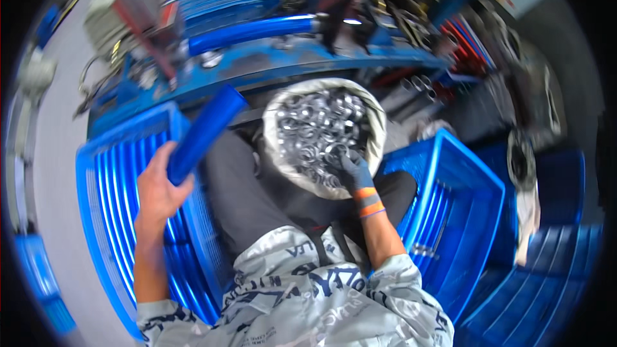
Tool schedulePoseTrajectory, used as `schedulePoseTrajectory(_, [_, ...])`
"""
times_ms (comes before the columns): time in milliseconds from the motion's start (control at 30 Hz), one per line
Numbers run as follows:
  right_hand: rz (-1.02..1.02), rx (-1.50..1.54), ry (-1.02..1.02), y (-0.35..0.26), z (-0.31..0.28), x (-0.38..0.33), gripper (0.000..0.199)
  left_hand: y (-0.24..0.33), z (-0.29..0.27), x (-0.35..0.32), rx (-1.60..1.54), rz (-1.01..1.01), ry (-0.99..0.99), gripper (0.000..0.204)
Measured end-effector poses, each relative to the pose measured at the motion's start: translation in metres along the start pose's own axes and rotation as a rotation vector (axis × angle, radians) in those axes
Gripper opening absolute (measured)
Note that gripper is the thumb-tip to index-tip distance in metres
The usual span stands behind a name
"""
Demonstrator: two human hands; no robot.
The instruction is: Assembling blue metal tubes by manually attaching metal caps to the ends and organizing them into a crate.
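My bare left hand (160,186) is wrapped round the lower end of a shiny blue tube (207,132), which tilts up and to the right over the edge of a blue crate. In front of me stands a white sack (272,138) with a rolled rim, full of small silvery metal rings (319,125). My right hand (355,170), in a grey glove with an orange cuff, reaches over the sack's near right rim. Its fingers are bent among the rings, and a ring seems to lie at the fingertips. Blur hides whether they grip it.
The left blue crate (85,183) holds several blue tubes (119,180). A right blue crate (472,173) has a few tubes along its left side. Ahead runs a blue workbench (257,67) with another blue tube (250,33) lying in a machine. More blue crates (546,289) stand at far right.
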State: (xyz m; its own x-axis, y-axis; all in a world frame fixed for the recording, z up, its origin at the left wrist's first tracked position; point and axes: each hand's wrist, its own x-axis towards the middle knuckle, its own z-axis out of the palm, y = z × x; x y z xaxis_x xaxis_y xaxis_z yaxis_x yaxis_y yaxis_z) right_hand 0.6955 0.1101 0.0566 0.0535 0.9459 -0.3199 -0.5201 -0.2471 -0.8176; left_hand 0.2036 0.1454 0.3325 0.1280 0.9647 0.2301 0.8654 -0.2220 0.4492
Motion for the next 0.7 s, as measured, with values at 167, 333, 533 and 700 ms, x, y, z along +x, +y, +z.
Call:
schedulePoseTrajectory(167, [-0.159, 0.293, -0.133, -0.062, 0.033, -0.068, 0.048, 0.086, 0.056, 0.034, -0.060, 0.371, -0.275, 0.068])
schedulePoseTrajectory(333, [-0.223, 0.045, -0.173, -0.101, 0.041, -0.083, 0.062, 0.131, 0.048, 0.040, -0.056, 0.443, -0.328, 0.068])
schedulePoseTrajectory(533, [-0.381, -0.195, -0.185, -0.126, 0.057, -0.092, 0.104, 0.138, 0.039, 0.046, 0.033, 0.469, -0.406, 0.071])
schedulePoseTrajectory(700, [-0.212, 0.105, -0.228, -0.127, 0.064, -0.092, 0.106, 0.134, 0.045, 0.045, 0.059, 0.495, -0.421, 0.073])
